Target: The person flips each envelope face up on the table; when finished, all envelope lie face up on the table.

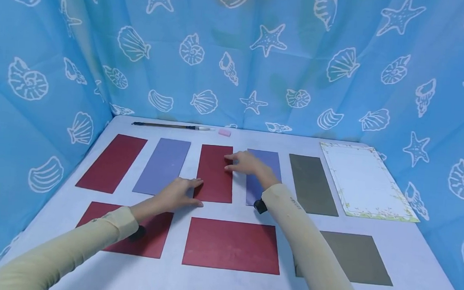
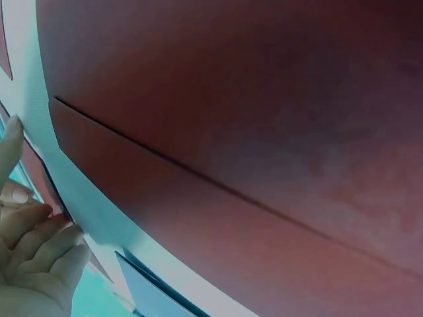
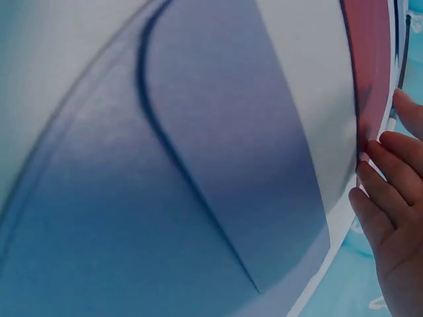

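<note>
A red rectangular paper piece (image 1: 215,175) lies upright in the middle of the back row. My left hand (image 1: 175,193) spans its lower left edge, fingertips right at the side and thumb spread toward me. On the opposite side, my right hand (image 1: 250,163) reaches over a purple piece (image 1: 266,158), its fingertips overlapping the red one's right edge. In the left wrist view a red piece (image 2: 198,86) with a flap-like line fills most of the picture. The right wrist view shows a purple piece (image 3: 231,119) up close, also with a flap-like edge.
Another red piece (image 1: 111,163), a purple piece (image 1: 163,165) and a grey one (image 1: 312,184) share the back row. Nearer lie two red pieces (image 1: 230,246) and a grey piece (image 1: 355,257). A brush (image 1: 164,125), pink eraser (image 1: 225,132) and floral-bordered sheet (image 1: 371,181) lie farther back.
</note>
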`<state>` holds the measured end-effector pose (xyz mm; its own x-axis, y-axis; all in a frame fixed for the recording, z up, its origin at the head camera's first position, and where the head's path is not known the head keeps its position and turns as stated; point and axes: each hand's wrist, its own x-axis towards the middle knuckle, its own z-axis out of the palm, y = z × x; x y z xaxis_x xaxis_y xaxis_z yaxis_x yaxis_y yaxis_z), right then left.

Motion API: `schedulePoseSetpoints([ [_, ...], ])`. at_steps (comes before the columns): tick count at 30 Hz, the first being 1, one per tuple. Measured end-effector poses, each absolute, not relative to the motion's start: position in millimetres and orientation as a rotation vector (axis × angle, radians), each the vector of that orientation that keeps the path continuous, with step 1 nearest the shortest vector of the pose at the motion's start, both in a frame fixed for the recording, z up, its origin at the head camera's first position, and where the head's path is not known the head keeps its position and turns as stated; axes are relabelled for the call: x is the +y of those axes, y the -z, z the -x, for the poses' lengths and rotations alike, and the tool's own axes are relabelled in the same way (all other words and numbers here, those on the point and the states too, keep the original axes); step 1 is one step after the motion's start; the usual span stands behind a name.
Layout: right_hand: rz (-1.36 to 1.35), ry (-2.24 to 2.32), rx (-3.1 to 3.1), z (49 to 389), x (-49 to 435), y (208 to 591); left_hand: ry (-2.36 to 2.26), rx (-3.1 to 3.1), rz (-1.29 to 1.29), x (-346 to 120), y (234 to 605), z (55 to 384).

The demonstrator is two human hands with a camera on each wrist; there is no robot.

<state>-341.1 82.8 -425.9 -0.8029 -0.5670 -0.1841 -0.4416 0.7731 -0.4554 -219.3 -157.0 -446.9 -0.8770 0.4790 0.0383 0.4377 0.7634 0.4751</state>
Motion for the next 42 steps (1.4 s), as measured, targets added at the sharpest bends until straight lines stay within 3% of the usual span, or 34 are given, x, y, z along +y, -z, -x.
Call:
schedulePoseSetpoints([
  [19,0.833,0.494,2.617,338.2,84.5,419.7,-0.315,2.957,-1.024,-155.4,438.8,219.0],
  [33,0.675,1.019,2.665,354.1,104.4,427.3,-0.298,3.014,-1.424,-167.9,444.5,210.9],
  [42,0.603,1.184,2.625,364.0,93.8,423.9,-0.379,3.059,-1.405,-174.7,440.2,199.8],
])
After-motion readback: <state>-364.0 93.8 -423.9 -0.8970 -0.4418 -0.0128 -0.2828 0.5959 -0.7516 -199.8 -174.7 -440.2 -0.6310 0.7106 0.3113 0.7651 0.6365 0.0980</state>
